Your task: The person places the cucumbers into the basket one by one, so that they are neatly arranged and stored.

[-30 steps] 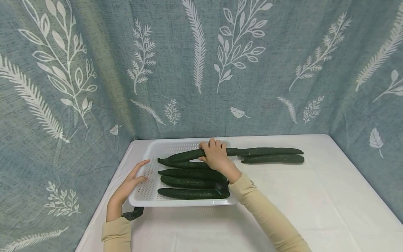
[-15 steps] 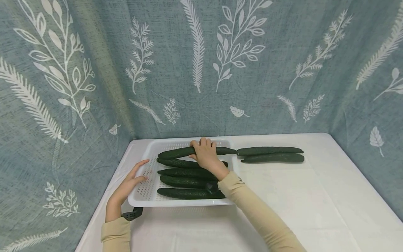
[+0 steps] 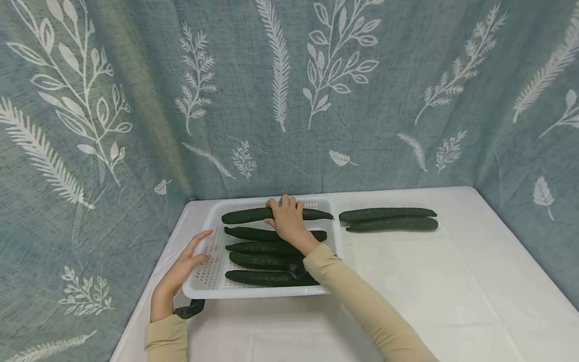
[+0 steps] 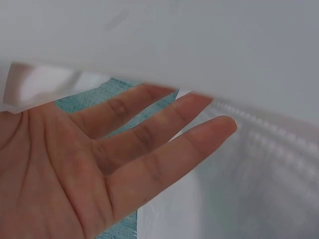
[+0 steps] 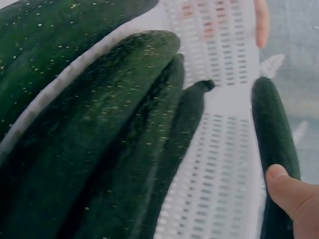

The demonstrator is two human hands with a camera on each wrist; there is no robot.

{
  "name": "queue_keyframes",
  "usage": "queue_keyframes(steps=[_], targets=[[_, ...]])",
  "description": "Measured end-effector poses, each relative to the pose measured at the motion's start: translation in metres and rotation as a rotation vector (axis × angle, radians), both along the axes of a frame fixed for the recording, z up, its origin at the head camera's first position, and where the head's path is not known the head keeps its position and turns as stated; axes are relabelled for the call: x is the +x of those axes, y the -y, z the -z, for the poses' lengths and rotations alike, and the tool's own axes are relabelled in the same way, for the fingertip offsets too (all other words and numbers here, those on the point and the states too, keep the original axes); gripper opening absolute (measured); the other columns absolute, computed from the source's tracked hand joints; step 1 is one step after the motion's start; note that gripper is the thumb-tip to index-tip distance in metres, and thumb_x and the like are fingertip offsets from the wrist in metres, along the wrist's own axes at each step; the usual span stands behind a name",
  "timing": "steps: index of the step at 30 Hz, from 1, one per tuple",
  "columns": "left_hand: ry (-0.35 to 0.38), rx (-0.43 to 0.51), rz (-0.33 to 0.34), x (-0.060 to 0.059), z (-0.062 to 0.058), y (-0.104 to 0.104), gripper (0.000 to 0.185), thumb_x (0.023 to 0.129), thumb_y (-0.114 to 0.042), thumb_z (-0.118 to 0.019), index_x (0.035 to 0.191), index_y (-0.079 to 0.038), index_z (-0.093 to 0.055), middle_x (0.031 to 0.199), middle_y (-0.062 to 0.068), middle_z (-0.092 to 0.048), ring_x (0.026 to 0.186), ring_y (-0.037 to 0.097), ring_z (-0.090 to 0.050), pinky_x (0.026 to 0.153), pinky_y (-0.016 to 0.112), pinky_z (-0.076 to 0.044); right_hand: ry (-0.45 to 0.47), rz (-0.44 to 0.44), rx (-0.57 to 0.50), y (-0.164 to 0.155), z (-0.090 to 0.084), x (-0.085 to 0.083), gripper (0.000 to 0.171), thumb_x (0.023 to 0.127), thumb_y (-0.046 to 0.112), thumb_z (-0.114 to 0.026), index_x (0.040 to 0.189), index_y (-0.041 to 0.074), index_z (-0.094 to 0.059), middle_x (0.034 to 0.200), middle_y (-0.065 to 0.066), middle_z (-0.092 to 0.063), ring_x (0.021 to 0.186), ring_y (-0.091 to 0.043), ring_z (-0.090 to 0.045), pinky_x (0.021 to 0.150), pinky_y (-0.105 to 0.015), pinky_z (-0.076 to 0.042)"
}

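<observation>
Five dark green cucumbers (image 3: 271,246) sit in the white perforated plastic tray (image 3: 205,274); right hand (image 3: 286,221) grips the back-edge one, left hand (image 3: 181,271) rests flat-fingered on the tray's left rim, two more cucumbers (image 3: 389,219) lie beside its right edge.

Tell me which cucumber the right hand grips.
The rearmost cucumber in the tray: the right hand wraps it; four others lie nearer, two outside.

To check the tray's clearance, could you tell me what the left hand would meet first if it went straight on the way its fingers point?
The left hand already touches the white tray; next, probably the nearest cucumber.
</observation>
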State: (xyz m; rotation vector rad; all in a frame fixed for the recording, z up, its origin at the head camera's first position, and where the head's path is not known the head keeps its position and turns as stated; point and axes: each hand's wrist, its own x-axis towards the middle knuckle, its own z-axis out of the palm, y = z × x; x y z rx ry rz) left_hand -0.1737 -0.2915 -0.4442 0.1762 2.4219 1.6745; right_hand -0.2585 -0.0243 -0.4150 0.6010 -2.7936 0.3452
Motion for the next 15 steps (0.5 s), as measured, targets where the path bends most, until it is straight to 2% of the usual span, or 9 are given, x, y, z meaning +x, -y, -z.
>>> queue_keyframes(steps=[6,15], targets=[[-0.011,0.001,0.006,0.001,-0.001,0.002,0.061,0.087,-0.009,-0.044,0.138,-0.029,-0.018,0.139,0.017,-0.018,0.114,0.039,-0.034,0.074,0.036,-0.044,-0.003,0.055,0.002,0.005,0.006,-0.006,0.039,0.082,0.047,-0.050,0.111,0.022,-0.043,0.093,-0.004,-0.036,0.078,-0.019,-0.027,0.070,-0.033,-0.019],[-0.006,0.001,0.008,0.001,-0.001,0.001,0.060,0.087,-0.010,-0.045,0.138,-0.028,-0.018,0.139,0.018,-0.018,0.113,0.037,-0.035,0.075,0.035,-0.044,0.088,0.063,-0.051,0.007,0.020,-0.014,0.040,0.082,0.048,-0.048,0.112,0.023,-0.043,0.095,-0.004,-0.038,0.077,-0.018,-0.030,0.069,-0.032,-0.019]])
